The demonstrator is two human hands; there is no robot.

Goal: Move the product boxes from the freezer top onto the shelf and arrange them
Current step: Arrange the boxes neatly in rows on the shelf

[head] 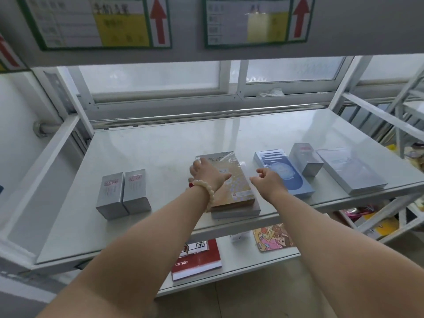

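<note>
In the centre of the frame the gold box (238,180) is lying flat on the shelf (160,157), stacked on a grey box (236,213); the left hand (206,172) is resting on its far left corner, fingertips hiding behind the knuckles, so any grip cannot be told; the right hand (269,180) is hovering just beside its right edge, fingers loosely curled, holding nothing, and is covering part of the blue box (296,177); the boxes' small print is showing too blurred to read.
</note>
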